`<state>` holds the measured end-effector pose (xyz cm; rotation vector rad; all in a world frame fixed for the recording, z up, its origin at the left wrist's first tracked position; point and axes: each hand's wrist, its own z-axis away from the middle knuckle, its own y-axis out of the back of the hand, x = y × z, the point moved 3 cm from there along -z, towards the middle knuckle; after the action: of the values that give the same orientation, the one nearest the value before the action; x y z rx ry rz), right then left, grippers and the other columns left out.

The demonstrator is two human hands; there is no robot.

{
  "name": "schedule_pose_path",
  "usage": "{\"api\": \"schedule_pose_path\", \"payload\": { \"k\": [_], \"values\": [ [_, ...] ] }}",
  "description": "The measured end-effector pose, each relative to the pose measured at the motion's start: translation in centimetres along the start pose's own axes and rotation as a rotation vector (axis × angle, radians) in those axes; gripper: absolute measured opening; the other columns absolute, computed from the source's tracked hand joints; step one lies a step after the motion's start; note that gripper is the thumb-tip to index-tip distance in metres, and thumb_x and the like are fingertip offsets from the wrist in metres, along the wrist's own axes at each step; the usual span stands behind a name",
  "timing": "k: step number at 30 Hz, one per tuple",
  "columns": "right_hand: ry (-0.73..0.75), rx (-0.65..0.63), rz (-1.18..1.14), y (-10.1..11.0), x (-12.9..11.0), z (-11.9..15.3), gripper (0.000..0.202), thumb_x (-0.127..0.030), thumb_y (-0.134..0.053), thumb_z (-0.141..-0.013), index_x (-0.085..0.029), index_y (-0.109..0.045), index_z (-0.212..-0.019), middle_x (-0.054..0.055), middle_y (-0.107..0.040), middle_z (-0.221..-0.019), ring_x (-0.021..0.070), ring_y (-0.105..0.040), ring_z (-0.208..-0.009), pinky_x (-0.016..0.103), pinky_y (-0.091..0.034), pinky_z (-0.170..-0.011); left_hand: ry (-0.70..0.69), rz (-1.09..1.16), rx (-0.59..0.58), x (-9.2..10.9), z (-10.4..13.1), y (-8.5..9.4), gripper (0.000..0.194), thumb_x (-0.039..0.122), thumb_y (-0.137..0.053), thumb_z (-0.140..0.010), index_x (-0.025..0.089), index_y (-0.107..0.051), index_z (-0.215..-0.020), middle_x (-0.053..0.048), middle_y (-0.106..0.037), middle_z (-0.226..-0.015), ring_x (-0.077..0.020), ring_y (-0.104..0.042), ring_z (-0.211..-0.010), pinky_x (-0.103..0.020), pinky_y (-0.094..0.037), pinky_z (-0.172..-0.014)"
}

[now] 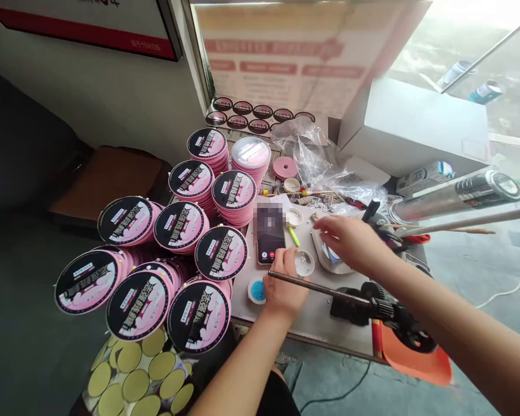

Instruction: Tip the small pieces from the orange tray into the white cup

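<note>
My left hand is at the front of the table, its fingers curled against a small clear-and-white round cup. A threaded metal rod crosses the view in front of this hand. Beside its wrist lies a small round container with a blue centre. My right hand hovers over a grey tray-like piece with something blue and white inside. Its fingers are bent and slightly apart, with no held thing visible. Between the hands and the stacks, a phone lies screen up, near a yellow-green marker.
Several stacks of round pink-edged printed discs fill the left side. Behind are a pink reel, crumpled clear plastic and a white box. A black geared mechanism and an orange tray sit at the right front edge.
</note>
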<state>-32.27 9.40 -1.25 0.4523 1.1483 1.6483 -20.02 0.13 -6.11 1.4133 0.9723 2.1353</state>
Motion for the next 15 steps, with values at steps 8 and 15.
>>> {"api": "schedule_pose_path", "payload": {
  "k": [8, 15],
  "values": [
    [-0.047, -0.106, 0.273, -4.0, 0.8, -8.1, 0.026, -0.007, -0.044, -0.073, -0.010, -0.065, -0.087, 0.019, -0.066, -0.095, 0.0320, -0.061, -0.090, 0.034, -0.043, -0.066, 0.045, 0.040, -0.008, -0.1, -0.1, 0.0, 0.043, 0.011, -0.056, -0.068, 0.023, -0.046, -0.108, -0.003, -0.054, -0.106, -0.0211, -0.057, -0.095, -0.030, -0.048, -0.079],
    [0.049, -0.079, 0.337, -5.0, 0.7, -8.0, 0.028, -0.008, -0.037, -0.078, -0.010, -0.064, -0.085, 0.018, -0.066, -0.091, 0.0296, -0.061, -0.088, 0.034, -0.041, -0.065, 0.088, -0.034, -0.030, -0.4, -1.4, -0.2, 0.045, 0.012, -0.057, -0.069, 0.024, -0.044, -0.110, -0.002, -0.053, -0.106, -0.0221, -0.058, -0.092, -0.032, -0.051, -0.069]
  ]
}}
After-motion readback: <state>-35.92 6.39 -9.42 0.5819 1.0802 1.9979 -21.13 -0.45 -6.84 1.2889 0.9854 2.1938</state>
